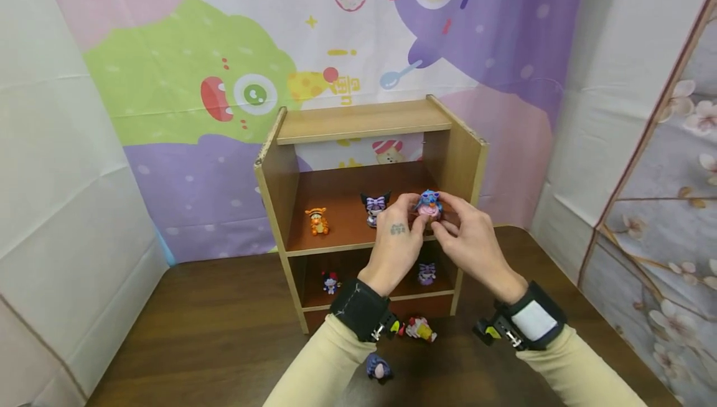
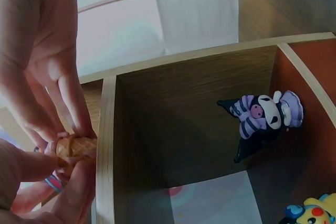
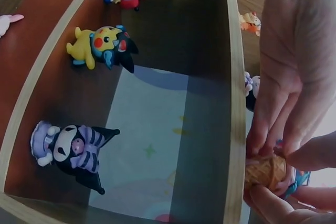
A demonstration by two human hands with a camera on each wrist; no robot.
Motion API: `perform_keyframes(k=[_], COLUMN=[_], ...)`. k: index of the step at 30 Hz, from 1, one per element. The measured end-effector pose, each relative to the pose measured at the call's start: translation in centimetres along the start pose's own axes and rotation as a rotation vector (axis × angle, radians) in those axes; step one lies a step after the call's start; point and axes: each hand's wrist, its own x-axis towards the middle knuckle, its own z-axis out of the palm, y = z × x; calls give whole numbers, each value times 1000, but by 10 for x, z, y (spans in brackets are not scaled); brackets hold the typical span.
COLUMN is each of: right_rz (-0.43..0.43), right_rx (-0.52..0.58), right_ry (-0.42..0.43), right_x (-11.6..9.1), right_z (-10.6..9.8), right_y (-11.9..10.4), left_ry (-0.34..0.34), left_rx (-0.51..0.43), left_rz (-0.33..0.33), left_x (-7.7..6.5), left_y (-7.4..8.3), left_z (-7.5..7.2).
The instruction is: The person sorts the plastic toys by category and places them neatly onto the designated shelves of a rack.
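Observation:
Both hands pinch a small blue figurine with purple sunglasses, seated in a pink-topped ice cream cone. The left hand holds it from the left, the right hand from the right. They are at the right front of the upper shelf. In the left wrist view the waffle cone touches or nearly touches the shelf edge. The right wrist view shows fingertips around the cone. Just left of the hands stands a black-eared figurine with a purple bow, partly hidden by the left hand.
An orange tiger figurine stands at the upper shelf's left. Below are a red-and-blue figurine, a purple-bowed figurine and a yellow figurine. On the table before the wooden shelf unit lie a yellow-and-red figurine and a dark blue one.

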Motion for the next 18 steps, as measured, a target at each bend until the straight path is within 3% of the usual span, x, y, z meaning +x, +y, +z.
perform_keyframes(k=[7, 12, 18], right_rz=[52, 33, -3], right_rx=[12, -53, -113], right_ry=[-34, -51, -20], right_x=[6, 11, 11], right_z=[4, 6, 7], right_y=[1, 4, 7], left_ry=[-2, 8, 24], left_rx=[31, 42, 56], left_rz=[-30, -64, -49], left_x=[8, 12, 15], left_y=[1, 3, 1], left_z=[6, 11, 19])
